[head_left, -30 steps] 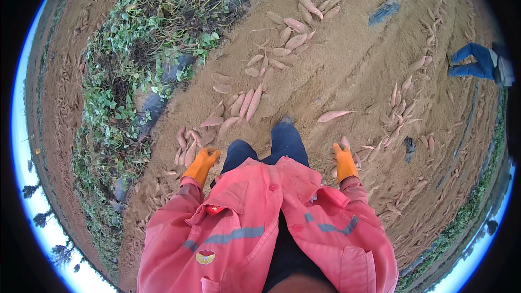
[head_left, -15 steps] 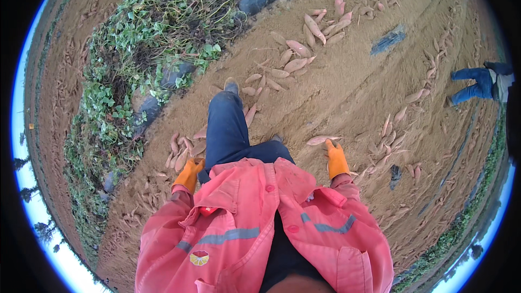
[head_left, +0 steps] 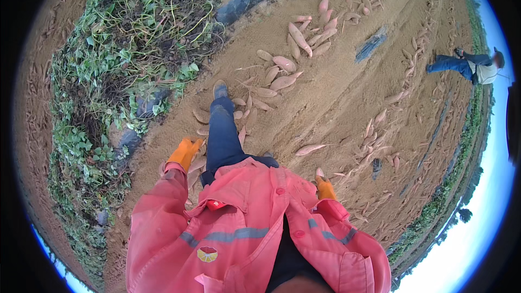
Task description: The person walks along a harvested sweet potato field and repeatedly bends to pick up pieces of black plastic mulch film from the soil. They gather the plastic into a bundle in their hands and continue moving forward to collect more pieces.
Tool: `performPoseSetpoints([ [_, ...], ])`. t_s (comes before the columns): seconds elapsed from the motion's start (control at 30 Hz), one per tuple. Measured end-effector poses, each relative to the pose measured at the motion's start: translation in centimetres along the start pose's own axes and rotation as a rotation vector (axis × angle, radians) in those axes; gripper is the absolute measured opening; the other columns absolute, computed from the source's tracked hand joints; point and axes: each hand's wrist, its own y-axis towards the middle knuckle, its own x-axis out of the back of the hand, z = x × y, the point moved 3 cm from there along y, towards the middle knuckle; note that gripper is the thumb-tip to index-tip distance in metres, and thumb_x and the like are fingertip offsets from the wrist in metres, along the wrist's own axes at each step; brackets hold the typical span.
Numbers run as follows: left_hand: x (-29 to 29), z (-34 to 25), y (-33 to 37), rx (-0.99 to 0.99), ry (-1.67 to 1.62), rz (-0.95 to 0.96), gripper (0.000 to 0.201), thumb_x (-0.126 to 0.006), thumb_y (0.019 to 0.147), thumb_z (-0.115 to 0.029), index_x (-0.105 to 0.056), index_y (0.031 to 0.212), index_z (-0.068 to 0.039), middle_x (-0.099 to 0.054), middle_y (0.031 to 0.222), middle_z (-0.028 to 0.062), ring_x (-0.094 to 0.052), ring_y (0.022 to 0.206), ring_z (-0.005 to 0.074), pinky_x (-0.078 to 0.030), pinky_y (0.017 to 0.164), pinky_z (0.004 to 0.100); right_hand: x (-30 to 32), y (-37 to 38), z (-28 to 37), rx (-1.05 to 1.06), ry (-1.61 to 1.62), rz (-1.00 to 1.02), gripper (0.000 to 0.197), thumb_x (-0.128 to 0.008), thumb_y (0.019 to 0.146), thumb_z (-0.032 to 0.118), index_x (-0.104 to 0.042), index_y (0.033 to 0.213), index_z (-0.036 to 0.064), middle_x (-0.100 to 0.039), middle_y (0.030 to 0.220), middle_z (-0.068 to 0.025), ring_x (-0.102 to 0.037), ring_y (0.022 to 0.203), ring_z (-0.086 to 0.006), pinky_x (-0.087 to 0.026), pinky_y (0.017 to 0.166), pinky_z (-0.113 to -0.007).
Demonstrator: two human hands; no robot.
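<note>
My left hand (head_left: 185, 153), in an orange glove, reaches out beside my left leg with its fingers stretched and nothing visible in them. Partly hidden sweet potatoes (head_left: 197, 164) lie on the soil close to it. At my right side, my right hand (head_left: 325, 189) wears a matching glove and is partly covered by the jacket. The pinkish end of a sweet potato (head_left: 319, 172) pokes out at its fingers, which look closed around it. A single long sweet potato (head_left: 311, 149) rests on the soil just beyond that hand.
A loose pile of sweet potatoes (head_left: 285, 65) lies ahead of my forward boot (head_left: 220, 89). Leafy vines (head_left: 135, 38) and dark plastic film (head_left: 244, 2) border the left. More sweet potatoes (head_left: 374, 141) form a row on the right, where another person (head_left: 472, 66) stands.
My right hand has drawn back toward my body, away from the long sweet potato. My left hand has swung outward and lifted from the small heap beside my leg. The view has tilted.
</note>
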Motion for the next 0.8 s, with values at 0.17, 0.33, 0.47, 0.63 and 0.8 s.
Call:
performPoseSetpoints([
  [0.17, 7.7, -4.4, 9.2, -0.360, -0.257, -0.240, 0.048, -0.066, 0.100, -0.042, -0.073, 0.123, -0.001, -0.077, 0.111, 0.0186, -0.073, 0.104, 0.0236, -0.053, 0.094, 0.0366, -2.8, -3.0, 8.0, 0.340, -0.322, 0.090, 0.057, -0.068, 0.102, 0.043, -0.064, 0.140, 0.0006, -0.072, 0.117, -0.0127, -0.064, 0.094, -0.0234, -0.052, 0.081, -0.037],
  [0.33, 13.6, -9.5, 21.4, -0.222, -0.201, -0.146, 0.046, -0.079, 0.091, -0.034, -0.075, 0.117, 0.004, -0.079, 0.097, 0.0192, -0.077, 0.084, 0.0281, -0.061, 0.078, 0.0433, -2.6, -7.5, 14.9, 0.061, -0.110, 0.070, 0.055, -0.070, 0.100, 0.043, -0.063, 0.140, 0.0055, -0.076, 0.117, -0.0147, -0.073, 0.095, -0.0259, -0.057, 0.078, -0.042],
  [0.47, 16.6, -14.0, 22.0, -0.242, -0.246, -0.078, 0.050, -0.077, 0.092, -0.032, -0.071, 0.123, 0.006, -0.077, 0.103, 0.0198, -0.076, 0.080, 0.0264, -0.061, 0.073, 0.0427, -2.1, -10.8, 19.5, 0.097, -0.037, -0.041, 0.051, -0.070, 0.099, 0.040, -0.069, 0.133, 0.0023, -0.077, 0.113, -0.0159, -0.075, 0.096, -0.0271, -0.058, 0.080, -0.045],
  [0.63, 18.3, -16.9, 21.3, -0.379, -0.114, -0.155, 0.052, -0.079, 0.093, -0.037, -0.071, 0.125, 0.003, -0.077, 0.096, 0.0164, -0.075, 0.083, 0.0268, -0.059, 0.072, 0.0443, -4.5, -13.7, 24.9, 0.461, -0.509, -0.216, 0.054, -0.069, 0.098, 0.041, -0.068, 0.135, 0.0017, -0.076, 0.117, -0.0198, -0.074, 0.108, -0.0305, -0.057, 0.093, -0.042],
  [0.8, 16.7, -13.1, 26.6, -0.263, 0.073, -0.211, 0.066, -0.086, 0.084, -0.036, -0.065, 0.133, 0.003, -0.074, 0.120, 0.0243, -0.074, 0.103, 0.0346, -0.058, 0.089, 0.0466, -8.7, -10.7, 30.4, 0.382, -0.373, -0.375, 0.056, -0.072, 0.095, 0.044, -0.068, 0.139, 0.0095, -0.075, 0.123, -0.0210, -0.071, 0.120, -0.0359, -0.054, 0.104, -0.043],
])
